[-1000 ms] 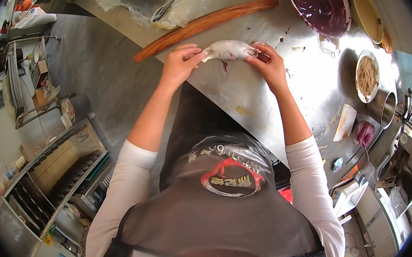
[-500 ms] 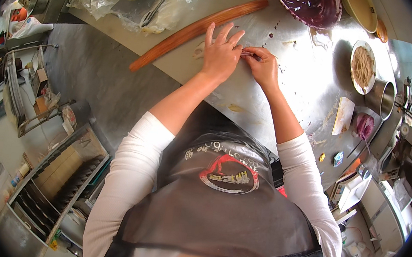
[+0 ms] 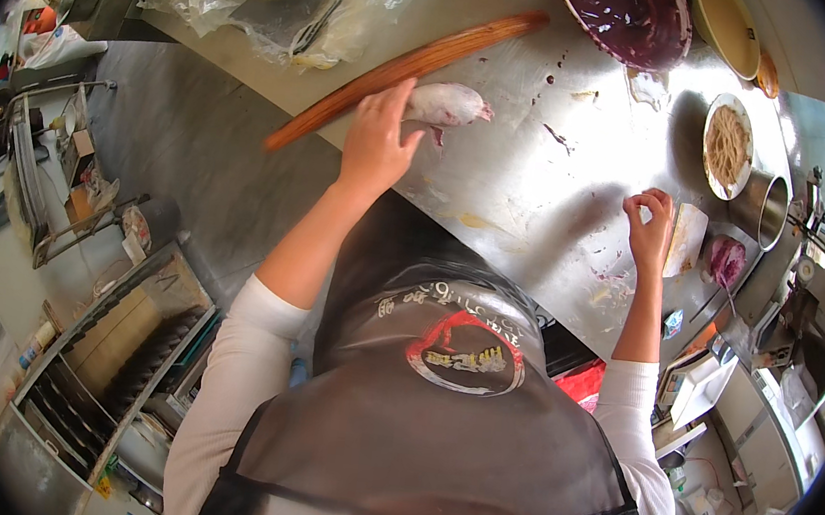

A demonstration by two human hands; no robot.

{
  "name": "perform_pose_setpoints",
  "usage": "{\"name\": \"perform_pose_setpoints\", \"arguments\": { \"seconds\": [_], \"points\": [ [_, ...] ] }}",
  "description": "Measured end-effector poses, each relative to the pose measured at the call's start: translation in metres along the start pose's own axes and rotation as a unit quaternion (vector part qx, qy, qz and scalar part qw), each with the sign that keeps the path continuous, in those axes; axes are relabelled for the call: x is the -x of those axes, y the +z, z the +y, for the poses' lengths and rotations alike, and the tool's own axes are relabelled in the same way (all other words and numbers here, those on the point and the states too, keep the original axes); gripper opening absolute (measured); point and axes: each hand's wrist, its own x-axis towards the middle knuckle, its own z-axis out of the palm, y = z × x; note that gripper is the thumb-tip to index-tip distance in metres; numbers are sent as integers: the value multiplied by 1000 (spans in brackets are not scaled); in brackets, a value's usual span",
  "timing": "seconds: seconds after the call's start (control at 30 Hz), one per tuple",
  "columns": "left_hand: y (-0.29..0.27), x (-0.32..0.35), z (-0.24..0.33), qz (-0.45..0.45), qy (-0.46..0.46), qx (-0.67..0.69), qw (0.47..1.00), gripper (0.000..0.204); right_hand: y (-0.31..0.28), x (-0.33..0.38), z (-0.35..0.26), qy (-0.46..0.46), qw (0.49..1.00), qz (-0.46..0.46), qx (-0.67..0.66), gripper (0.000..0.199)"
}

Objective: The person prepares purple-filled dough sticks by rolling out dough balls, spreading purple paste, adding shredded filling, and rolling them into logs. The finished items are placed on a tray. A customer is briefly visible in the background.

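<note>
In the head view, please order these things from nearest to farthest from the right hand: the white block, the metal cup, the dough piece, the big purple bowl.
From the right hand:
1. White block, just beside the fingers, on the outer side.
2. Metal cup, further out past the block.
3. and 4. Dough piece, under the left hand, and big purple bowl, at the table's far edge: too close to call.

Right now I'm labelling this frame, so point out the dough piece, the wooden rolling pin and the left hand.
dough piece [image 3: 449, 104], head view, on its pale rounded middle.
wooden rolling pin [image 3: 433, 59], head view, midway along its shaft.
left hand [image 3: 379, 143], head view, on the back of the hand.
</note>
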Motion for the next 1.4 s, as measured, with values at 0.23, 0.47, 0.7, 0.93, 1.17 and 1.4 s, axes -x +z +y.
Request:
{"name": "perform_pose_setpoints", "arguments": {
  "seconds": [0.23,0.47,0.7,0.93,1.17,1.4],
  "points": [
    [18,3,-30,52,-14,39,998,49,23,-28,-79,-117,989,33,-89,18],
    [10,1,-41,-9,-126,342,931,31,113,-63,-224,-370,914,-112,-125,34],
    [20,1,-39,26,-219,388,895,22,139,-67,-241,-385,913,-133,26,34],
    [-4,6,-44,11,-127,248,960,13,155,-60,-240,-408,911,-42,38,7],
    [-56,17,-44,123,-184,662,716,17,132,-57,-248,-414,909,-38,23,35],
    [-17,10,39,41,-15,410,911,33,90,-29,-211,24,800,-284,-528,32]
  ]
}}
